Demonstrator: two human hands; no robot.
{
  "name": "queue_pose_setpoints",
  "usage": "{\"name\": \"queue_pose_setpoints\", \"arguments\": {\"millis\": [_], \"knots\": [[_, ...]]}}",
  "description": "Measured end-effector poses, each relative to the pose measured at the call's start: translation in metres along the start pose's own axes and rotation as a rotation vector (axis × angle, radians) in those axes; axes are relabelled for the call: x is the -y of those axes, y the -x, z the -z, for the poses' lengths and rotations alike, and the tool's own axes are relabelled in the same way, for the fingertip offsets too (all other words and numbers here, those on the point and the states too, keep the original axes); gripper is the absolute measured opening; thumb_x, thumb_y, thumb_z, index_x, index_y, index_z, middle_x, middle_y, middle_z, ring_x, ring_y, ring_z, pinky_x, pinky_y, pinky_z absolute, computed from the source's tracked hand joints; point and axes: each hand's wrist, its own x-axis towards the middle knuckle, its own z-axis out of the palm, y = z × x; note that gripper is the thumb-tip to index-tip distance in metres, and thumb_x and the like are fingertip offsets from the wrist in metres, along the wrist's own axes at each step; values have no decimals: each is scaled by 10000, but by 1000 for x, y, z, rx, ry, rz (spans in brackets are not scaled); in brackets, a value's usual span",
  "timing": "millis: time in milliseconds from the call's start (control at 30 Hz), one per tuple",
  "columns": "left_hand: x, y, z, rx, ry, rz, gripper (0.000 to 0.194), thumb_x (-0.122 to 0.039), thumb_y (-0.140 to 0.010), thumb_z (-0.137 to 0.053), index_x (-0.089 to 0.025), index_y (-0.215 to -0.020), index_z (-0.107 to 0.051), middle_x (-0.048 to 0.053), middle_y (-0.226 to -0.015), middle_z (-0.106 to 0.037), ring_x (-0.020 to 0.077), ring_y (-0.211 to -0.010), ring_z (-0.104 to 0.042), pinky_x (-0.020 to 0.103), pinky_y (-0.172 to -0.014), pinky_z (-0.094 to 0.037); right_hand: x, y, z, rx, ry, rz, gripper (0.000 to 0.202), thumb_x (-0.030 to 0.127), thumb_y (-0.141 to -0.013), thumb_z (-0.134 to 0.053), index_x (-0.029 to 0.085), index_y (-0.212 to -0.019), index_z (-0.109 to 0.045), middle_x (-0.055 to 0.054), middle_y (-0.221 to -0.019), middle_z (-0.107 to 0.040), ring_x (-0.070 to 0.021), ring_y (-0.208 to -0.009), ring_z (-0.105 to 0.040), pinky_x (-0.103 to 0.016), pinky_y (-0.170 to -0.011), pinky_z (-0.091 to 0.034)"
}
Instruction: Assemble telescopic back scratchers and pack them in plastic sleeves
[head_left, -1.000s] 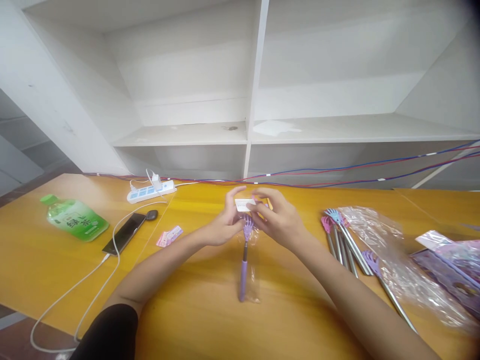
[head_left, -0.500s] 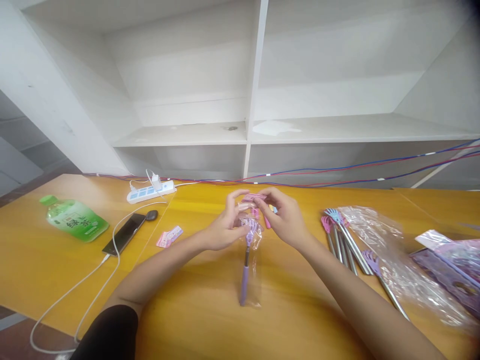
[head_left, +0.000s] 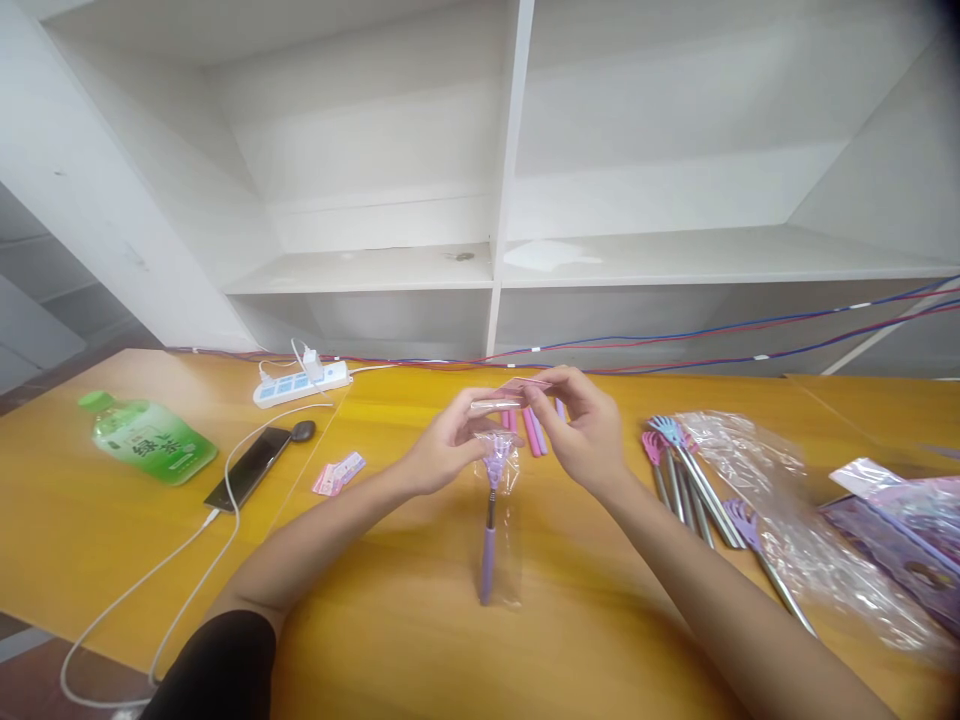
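A purple back scratcher [head_left: 489,565] sits inside a clear plastic bag [head_left: 510,575], its claw end pointing away from me and its handle toward me. My left hand [head_left: 448,445] is closed on the open end of the bag, just above the claw. In the fingers of my right hand [head_left: 589,430] is a small pink card [head_left: 523,384], held over the mouth of the bag. How far the card reaches behind my left fingers is hidden. Several pink and purple handles [head_left: 533,432] lie on the table behind my hands, partly covered by them.
Several back scratchers [head_left: 694,480] lie at right beside crumpled clear bags [head_left: 810,540] and a purple package [head_left: 900,550]. Small printed cards [head_left: 338,474] rest at left, near a phone [head_left: 249,467], a green bottle [head_left: 154,438] and a power strip [head_left: 303,384]. Cables run along the shelf base.
My right hand has shifted slightly right and away from me with the card. The bagged back scratcher has moved a little away from me. More of the loose handles show between my hands.
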Motion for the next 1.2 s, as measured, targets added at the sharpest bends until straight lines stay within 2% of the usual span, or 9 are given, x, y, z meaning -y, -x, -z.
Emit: {"name": "queue_pose_setpoints", "arguments": {"millis": [200, 300, 433, 600, 767, 933, 1000, 1100, 1200], "knots": [[-2, -2, 2, 9, 26, -48, 460, -288, -972, -686, -272, -1414, -559, 144, -1583, -515, 322, -1281, -653, 541, -1124, -483, 7, -1, 3, -6, -19, 87, 81, 301, -1043, -657, 231, -1027, -692, -52, -1033, -700, -186, -890, -671, -368, -873, -543], [3, -4, 4, 15, 69, -72, 464, -265, -972, -661, -278, -1427, -571, 131, -1584, -512, 329, -1297, -643, 564, -1134, -479, 9, -3, 4, -17, 35, 132, 93, 306, -1018, -696, 235, -971, -734, -47, -948, -652, -177, -873, -625, -335, -798, -512], [10, -7, 5, 8, 141, -88, 484, -261, -938, -671, -298, -1416, -605, 105, -1515, -576, 345, -1291, -655, 576, -1135, -476, 10, -4, 2, 15, -32, 11, 141, 371, -1013, -709, 238, -983, -749, -49, -941, -649, -173, -850, -627, -307, -715, -506], [9, -8, 4, -4, 238, -44, 516, -237, -882, -645, -263, -1397, -644, 117, -1509, -591, 345, -1256, -673, 570, -1129, -480, 11, -3, 1, 42, -104, -104, 187, 415, -1003, -719, 228, -998, -714, -45, -974, -678, -175, -866, -664, -280, -674, -515], [4, -8, 2, -26, 311, 6, 509, -274, -852, -655, -219, -1358, -673, 139, -1445, -646, 369, -1268, -663, 585, -1134, -463, 9, -3, 2, 65, 8, -43, 179, 395, -1020, -698, 217, -1010, -715, -40, -972, -679, -148, -800, -644, -286, -694, -498], [-4, -9, 2, 24, 364, 7, 543, -290, -842, -615, -173, -1371, -667, 164, -1465, -641, 402, -1391, -576, 586, -1179, -406, 8, -6, 6, 45, 49, 22, 205, 385, -1015, -705, 201, -925, -693, -19, -882, -633, -115, -719, -583, -270, -669, -457], [-7, -9, 3, 46, 370, 26, 556, -300, -844, -589, -147, -1372, -667, 175, -1462, -644, 399, -1414, -555, 574, -1194, -386, 9, -7, 8, 100, 55, 9, 253, 416, -1011, -707, 196, -888, -681, -12, -825, -617, -112, -682, -566, -263, -636, -442], [-10, -9, 4, 60, 397, 57, 572, -313, -841, -561, -125, -1369, -673, 177, -1447, -657, 390, -1426, -544, 558, -1214, -365, 9, -8, 11, 196, 45, -82, 279, 474, -999, -711, 201, -979, -661, -9, -785, -639, -128, -652, -586, -267, -608, -443], [-11, -9, 5, 66, 426, 71, 591, -318, -844, -546, -123, -1390, -662, 175, -1467, -644, 392, -1451, -519, 565, -1229, -344, 8, -9, 15, 203, 64, -98, 306, 502, -998, -701, 215, -1079, -633, -17, -804, -657, -160, -695, -618, -280, -596, -452]]}}
